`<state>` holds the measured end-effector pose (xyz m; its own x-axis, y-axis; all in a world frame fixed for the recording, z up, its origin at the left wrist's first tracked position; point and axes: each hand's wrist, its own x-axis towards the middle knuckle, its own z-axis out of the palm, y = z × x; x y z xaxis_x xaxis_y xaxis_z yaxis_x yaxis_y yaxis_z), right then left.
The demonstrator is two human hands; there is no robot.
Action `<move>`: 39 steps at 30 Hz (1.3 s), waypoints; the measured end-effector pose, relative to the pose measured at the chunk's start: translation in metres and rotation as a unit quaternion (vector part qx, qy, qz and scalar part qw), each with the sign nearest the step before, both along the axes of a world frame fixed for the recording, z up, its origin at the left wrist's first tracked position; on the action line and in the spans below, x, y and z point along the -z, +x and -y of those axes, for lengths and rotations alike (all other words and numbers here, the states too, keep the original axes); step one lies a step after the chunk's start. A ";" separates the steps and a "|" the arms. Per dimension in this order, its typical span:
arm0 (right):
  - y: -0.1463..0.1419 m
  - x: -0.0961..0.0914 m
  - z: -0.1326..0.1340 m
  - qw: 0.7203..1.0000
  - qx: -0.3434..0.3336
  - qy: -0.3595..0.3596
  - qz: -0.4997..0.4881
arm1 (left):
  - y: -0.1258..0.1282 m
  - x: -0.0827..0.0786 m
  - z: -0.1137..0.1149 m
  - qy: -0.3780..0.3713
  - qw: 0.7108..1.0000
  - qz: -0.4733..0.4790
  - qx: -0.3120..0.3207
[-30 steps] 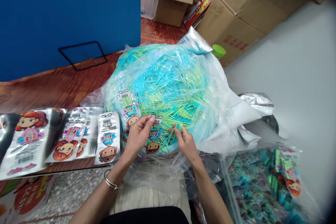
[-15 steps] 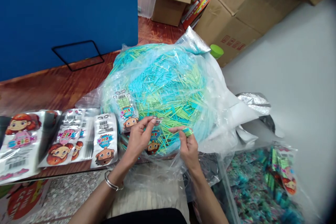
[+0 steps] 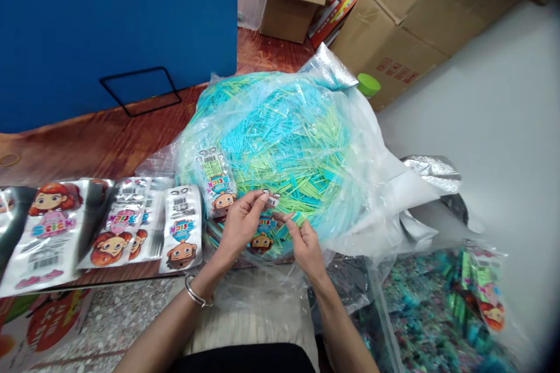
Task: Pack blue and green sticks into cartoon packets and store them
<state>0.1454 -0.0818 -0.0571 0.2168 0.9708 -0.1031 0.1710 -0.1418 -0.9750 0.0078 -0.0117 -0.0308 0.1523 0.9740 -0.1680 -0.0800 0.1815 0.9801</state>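
Observation:
My left hand (image 3: 240, 226) pinches the top of a small printed pouch (image 3: 262, 238) with a cartoon face on its lower part. Between the thumb and fingers of my right hand (image 3: 308, 249) is a short bundle of green and blue sticks (image 3: 299, 220), close beside that pouch. Both hands are over the near edge of a large clear plastic bag (image 3: 370, 204), heaped with loose thin sticks (image 3: 266, 119). Left of my left hand, a filled pouch (image 3: 217, 185) lies on the bag, green sticks showing through its window.
Stacks of flat pouches (image 3: 181, 232) line the table's front edge at left. A blue panel (image 3: 118, 17) with a black wire stand (image 3: 140, 90) is behind them. Cardboard boxes (image 3: 389, 41) rise at the back right. A clear bin (image 3: 387, 326) of packed pouches sits low right.
My right hand has moved left with the stick bundle, bringing it closer to the pouch in my left hand. The whole view has shifted slightly.

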 end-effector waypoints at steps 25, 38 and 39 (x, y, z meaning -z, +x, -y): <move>0.007 0.005 0.008 0.959 -0.101 0.187 0.186 | -0.015 0.004 -0.006 -0.059 0.997 -0.031 0.050; 0.010 0.013 0.011 0.961 -0.074 0.208 0.166 | -0.017 0.008 0.002 0.005 0.992 -0.110 0.062; 0.011 0.014 0.011 0.961 -0.074 0.208 0.167 | -0.017 0.009 0.002 0.004 0.992 -0.105 0.065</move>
